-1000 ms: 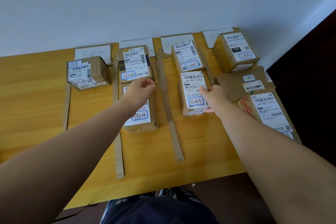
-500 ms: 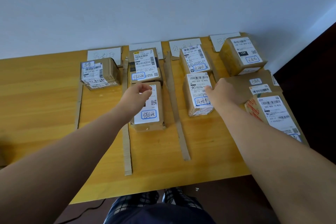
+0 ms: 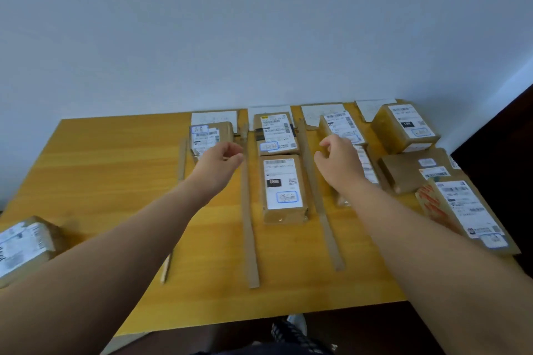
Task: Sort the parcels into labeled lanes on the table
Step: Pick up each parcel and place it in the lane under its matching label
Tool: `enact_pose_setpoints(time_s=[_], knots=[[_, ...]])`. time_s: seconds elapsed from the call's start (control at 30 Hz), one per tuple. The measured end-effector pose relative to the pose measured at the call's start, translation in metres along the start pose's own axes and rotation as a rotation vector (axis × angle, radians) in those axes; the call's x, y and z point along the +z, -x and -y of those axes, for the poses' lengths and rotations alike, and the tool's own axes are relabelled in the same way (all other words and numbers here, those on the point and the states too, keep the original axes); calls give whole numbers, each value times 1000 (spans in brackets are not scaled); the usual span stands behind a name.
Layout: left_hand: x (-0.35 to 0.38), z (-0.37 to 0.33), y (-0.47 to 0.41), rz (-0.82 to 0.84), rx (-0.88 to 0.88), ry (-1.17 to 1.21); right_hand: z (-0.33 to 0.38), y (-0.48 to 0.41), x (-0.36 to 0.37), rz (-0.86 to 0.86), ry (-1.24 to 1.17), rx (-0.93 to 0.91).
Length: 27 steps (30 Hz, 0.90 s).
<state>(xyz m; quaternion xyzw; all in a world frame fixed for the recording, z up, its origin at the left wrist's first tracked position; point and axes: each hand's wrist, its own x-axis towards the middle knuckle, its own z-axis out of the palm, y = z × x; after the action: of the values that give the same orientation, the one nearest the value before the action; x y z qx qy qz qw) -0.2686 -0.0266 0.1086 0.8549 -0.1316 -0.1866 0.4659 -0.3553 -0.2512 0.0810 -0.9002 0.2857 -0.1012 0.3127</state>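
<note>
Parcels are what we are sorting, and nearest us, at the left edge of the table (image 3: 121, 170), one parcel (image 3: 24, 245) is sitting outside every lane, unsorted. Our two forearms are reaching over the near edge. Cardboard strips (image 3: 248, 210) are marking the lanes.

Further out, our left hand (image 3: 219, 158) is hovering loosely curled and holding nothing, over the near end of the leftmost lane, just in front of its single box (image 3: 212, 135). Our right hand (image 3: 339, 158) is likewise half-open and empty, above the third lane, partly hiding the parcels there. Between the hands, the second lane is holding a long box (image 3: 284, 189) with another box (image 3: 275, 131) behind it. On the right, three more parcels are filling the fourth lane, the nearest (image 3: 461, 210) overhanging the table edge.

Farthest, paper labels (image 3: 215, 117) are lying against the wall; we cannot read them through the blur.

We are judging that both hands are between placements. Next we are needing to reach back and left for the stray parcel, read its mark, and match it to a lane.
</note>
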Motion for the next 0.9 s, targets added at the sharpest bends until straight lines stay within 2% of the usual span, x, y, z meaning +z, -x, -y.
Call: enact_pose_setpoints(time_s=[0.23, 0.43, 0.6, 0.8, 0.9], knots=[[-106, 62, 23, -31, 43, -37, 100, 46, 74, 8, -63, -29], [-202, 137, 41, 1, 34, -121, 172, 110, 146, 115, -165, 0], [-258, 197, 57, -12, -7, -207, 208, 156, 199, 256, -173, 76], [-294, 255, 78, -10, -83, -539, 230, 193, 237, 364, -184, 177], [-302, 274, 88, -47, -165, -556, 236, 200, 252, 382, -192, 186]])
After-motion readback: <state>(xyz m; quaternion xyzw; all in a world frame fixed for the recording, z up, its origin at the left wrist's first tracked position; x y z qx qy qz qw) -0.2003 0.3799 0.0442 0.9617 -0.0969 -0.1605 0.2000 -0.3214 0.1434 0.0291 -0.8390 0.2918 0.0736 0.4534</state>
